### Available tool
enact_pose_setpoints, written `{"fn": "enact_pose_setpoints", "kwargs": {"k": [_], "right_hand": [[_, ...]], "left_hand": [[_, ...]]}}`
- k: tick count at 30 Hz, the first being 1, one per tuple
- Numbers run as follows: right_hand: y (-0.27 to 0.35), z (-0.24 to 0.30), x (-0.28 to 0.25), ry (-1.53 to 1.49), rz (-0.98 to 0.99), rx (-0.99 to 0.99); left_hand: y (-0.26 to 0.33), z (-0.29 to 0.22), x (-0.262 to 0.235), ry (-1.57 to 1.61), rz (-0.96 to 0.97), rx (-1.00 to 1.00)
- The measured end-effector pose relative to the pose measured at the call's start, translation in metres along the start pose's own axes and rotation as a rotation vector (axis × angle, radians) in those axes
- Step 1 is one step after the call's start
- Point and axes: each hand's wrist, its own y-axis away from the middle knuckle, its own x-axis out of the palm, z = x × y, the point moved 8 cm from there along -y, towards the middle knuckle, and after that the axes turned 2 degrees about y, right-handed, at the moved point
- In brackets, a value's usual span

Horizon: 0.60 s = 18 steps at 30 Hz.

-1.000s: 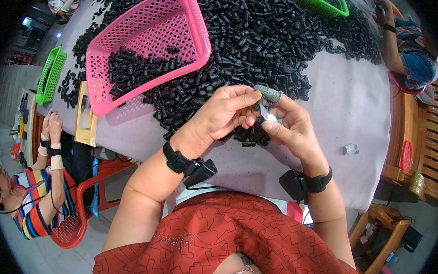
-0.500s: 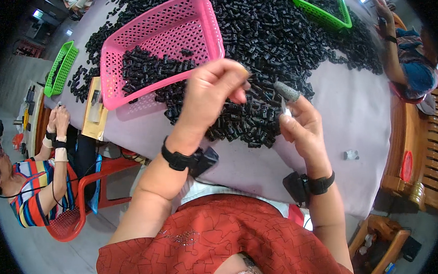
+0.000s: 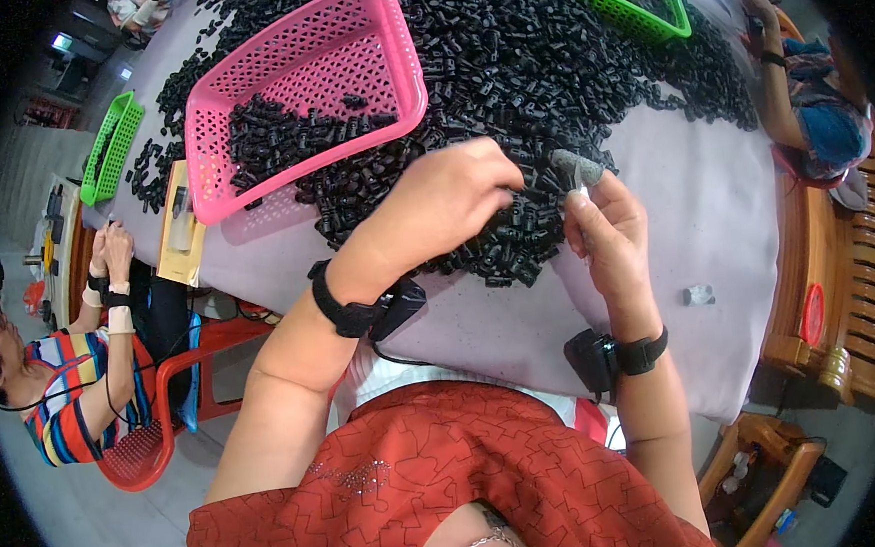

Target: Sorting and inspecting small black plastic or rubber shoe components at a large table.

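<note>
Now, entry for the left hand (image 3: 448,198): half a second ago it was lifted, fingers raised clear above the black plastic parts (image 3: 505,59); it has since come down so its curled fingers press into the near edge of that heap, knuckles up. Whether a part is pinched inside the curl cannot be told, since the back of the hand hides the fingertips.

Right hand (image 3: 607,231): shifted little, raised just beside the left, palm toward the wearer. Its index finger wears a grey finger cot (image 3: 576,170); the fingers are loosely bent, and something small may sit between thumb and index, though the view is too poor to be sure.

Reading: a second ago both hands met around one piece; they have parted since, and the left appears to be picking from the pile.

Heap item: small oblong black pieces spread over the grey table cover (image 3: 715,226), lying jumbled, long axes in every direction, no common pointing.

Nearby: pink basket (image 3: 399,55) partly filled with the same pieces, just beyond the left hand; green basket (image 3: 673,23) further off; a second green basket (image 3: 109,143) at far left.
</note>
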Motion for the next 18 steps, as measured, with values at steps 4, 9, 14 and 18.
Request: {"fn": "enact_pose_setpoints", "kwargs": {"k": [4, 9, 14, 18], "right_hand": [[0.001, 0.001, -0.002, -0.004, -0.014, 0.03], [0.0, -0.003, -0.003, 0.012, -0.002, 0.042], [0.002, -0.005, 0.001, 0.004, 0.036, 0.068], [0.004, -0.002, 0.013, -0.053, 0.113, 0.067]], "left_hand": [[-0.001, 0.006, 0.034, -0.119, 0.161, 0.034], [-0.006, 0.009, 0.042, -0.128, 0.174, 0.023], [0.001, 0.036, 0.034, 0.501, 0.034, -0.397], [0.017, 0.047, 0.05, 1.391, -0.054, -0.602]]}}
